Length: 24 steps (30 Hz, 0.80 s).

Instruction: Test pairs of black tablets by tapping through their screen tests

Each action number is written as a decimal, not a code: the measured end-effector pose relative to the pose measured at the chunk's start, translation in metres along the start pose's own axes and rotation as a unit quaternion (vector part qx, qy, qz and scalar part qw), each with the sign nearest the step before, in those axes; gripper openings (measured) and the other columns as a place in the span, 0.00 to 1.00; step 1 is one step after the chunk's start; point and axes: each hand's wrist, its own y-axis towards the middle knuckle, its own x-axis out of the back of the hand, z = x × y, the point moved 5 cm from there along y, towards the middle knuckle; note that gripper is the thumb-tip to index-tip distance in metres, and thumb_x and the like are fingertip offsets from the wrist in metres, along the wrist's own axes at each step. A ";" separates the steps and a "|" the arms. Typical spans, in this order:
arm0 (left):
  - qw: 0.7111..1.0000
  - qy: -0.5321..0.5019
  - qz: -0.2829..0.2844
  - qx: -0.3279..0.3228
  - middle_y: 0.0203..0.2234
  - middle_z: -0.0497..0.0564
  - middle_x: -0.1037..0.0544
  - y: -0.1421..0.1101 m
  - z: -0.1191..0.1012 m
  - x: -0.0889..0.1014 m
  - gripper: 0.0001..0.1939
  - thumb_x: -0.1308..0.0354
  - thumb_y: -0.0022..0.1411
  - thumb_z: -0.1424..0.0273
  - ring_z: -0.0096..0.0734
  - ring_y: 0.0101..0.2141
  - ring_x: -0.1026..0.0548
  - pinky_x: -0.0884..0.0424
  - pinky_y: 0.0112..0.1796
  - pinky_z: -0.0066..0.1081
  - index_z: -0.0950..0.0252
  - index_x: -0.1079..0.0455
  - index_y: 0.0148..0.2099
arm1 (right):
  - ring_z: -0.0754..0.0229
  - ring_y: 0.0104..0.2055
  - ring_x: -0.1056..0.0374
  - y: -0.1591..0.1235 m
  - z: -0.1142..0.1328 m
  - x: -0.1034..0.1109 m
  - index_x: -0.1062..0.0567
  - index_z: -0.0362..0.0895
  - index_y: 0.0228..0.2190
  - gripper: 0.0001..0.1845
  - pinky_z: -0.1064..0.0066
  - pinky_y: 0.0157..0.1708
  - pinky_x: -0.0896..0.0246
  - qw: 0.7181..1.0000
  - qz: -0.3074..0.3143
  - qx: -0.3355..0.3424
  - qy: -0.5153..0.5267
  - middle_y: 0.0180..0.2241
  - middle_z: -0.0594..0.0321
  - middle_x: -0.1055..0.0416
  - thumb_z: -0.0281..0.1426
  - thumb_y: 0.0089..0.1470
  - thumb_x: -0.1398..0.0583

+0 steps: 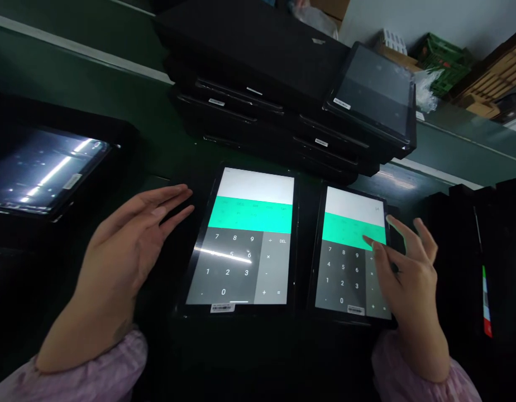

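Observation:
Two tablets lie side by side on the dark work surface, both lit with a calculator keypad under a green band. My right hand [409, 268] is over the right tablet [342, 285], its index fingertip at the green band and the other fingers apart. I cannot tell whether that fingertip touches the glass. Left of the left tablet [237, 268], my left hand [124, 240] hovers with fingers stretched out and nothing in it. Each tablet has a small barcode label on its lower edge.
Behind the two tablets stand stacked black foam trays [249, 56] holding more tablets, with a dark-screened tablet [375, 95] on top. Another tablet [40, 167] sits in black foam at the left. More black pieces [459, 245] stand at right; a green crate [442, 61] is beyond.

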 end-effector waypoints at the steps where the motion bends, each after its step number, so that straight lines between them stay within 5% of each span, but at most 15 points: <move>1: 1.000 0.001 0.001 -0.001 0.46 0.52 0.13 0.000 0.000 0.000 0.12 0.36 0.58 0.79 0.54 0.61 0.19 0.24 0.67 0.58 0.57 0.13 0.35 | 0.29 0.74 0.41 0.000 -0.001 -0.001 0.11 0.52 0.38 0.19 0.26 0.60 0.31 1.000 0.000 -0.001 0.001 0.62 0.53 0.23 0.41 0.73 0.41; 8: 1.000 -0.008 0.010 -0.007 0.43 0.51 0.13 0.003 0.003 0.002 0.13 0.36 0.58 0.80 0.52 0.58 0.17 0.21 0.64 0.56 0.57 0.14 0.33 | 0.28 0.71 0.36 0.000 -0.013 0.010 0.11 0.51 0.35 0.21 0.28 0.57 0.28 0.998 -0.032 -0.044 -0.028 0.57 0.54 0.19 0.41 0.73 0.42; 17: 1.000 -0.002 0.006 -0.010 0.41 0.50 0.13 0.000 0.002 0.002 0.12 0.36 0.57 0.79 0.48 0.56 0.16 0.18 0.61 0.50 0.58 0.14 0.32 | 0.36 0.68 0.30 0.001 0.047 0.010 0.13 0.50 0.32 0.17 0.47 0.47 0.18 0.997 0.015 0.065 0.046 0.54 0.58 0.18 0.32 0.71 0.39; 24: 0.999 -0.021 0.035 -0.017 0.40 0.51 0.12 0.008 0.009 0.005 0.10 0.34 0.55 0.77 0.49 0.54 0.16 0.19 0.61 0.52 0.58 0.14 0.32 | 0.30 0.72 0.36 -0.002 0.052 0.000 0.14 0.47 0.29 0.19 0.37 0.53 0.21 0.996 0.037 0.070 0.035 0.60 0.53 0.21 0.33 0.71 0.39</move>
